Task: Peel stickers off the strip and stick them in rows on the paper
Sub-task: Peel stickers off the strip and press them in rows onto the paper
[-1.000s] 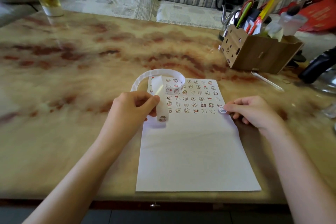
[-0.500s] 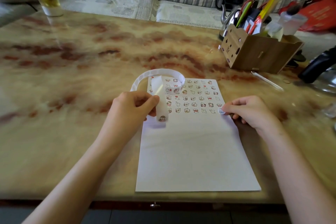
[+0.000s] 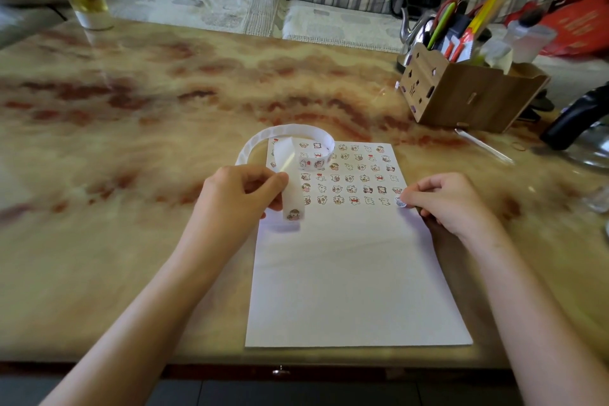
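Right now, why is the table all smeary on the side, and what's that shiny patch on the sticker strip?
Head view: the tan and red marbled table smears toward the left edge, probably lens blur; the middle, with the white sheet of paper, is sharper. Head view: the shiny patch is glare on the curled white sticker strip, whose hanging end casts a soft shadow on the paper.

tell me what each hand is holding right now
Left hand: grips the sticker strip.
Right hand: pinches a round sticker at the paper edge.
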The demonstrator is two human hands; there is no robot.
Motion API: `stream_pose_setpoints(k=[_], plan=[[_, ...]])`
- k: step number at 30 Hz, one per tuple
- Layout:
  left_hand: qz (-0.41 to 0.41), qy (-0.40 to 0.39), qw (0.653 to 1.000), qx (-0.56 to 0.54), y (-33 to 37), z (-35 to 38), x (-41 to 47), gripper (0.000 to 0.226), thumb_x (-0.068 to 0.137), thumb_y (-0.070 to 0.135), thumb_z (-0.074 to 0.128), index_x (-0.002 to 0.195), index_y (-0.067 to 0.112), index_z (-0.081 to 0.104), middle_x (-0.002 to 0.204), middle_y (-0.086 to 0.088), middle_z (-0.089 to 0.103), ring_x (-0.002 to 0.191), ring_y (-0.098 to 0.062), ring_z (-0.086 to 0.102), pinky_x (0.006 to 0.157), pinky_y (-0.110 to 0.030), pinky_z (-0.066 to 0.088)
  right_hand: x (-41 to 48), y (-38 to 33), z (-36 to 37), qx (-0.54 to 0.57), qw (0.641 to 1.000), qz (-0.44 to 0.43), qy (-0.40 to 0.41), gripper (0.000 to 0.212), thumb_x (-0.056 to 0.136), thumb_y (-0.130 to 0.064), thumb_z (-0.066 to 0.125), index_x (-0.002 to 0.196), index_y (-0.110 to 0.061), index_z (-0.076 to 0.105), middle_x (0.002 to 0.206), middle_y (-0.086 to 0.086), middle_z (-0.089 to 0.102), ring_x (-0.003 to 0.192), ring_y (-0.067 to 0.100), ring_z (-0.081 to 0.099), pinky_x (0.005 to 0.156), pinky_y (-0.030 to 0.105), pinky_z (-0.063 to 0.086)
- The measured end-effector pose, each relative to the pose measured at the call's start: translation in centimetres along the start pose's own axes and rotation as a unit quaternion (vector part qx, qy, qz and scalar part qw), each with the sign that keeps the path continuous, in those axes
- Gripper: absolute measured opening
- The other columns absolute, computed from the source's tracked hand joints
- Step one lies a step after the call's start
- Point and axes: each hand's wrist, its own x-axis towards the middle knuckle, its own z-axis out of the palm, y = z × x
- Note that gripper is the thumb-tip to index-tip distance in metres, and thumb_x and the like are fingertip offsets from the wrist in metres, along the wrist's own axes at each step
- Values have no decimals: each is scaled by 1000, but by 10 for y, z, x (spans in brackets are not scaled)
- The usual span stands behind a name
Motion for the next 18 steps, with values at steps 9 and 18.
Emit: stream_pose_setpoints(k=[9,18], plan=[[3,1,1000,0,1,0,0,24,91,28,59,74,19,74,69,8,73,66,-6,65,57,-7,46,4,6,4,4,1000,-18,7,17,73,-7,77,64,-16,66,62,0,64,59,13,55,64,26,41],[-6,-17,1000,-11,1,1,-2,23,92,25,59,76,19,74,69,10,73,66,-2,68,57,-7,48,8,10,1,7,1000,-23,-4,27,76,-11,78,79,-19,53,60,1,50,51,11,42,51,25,27]])
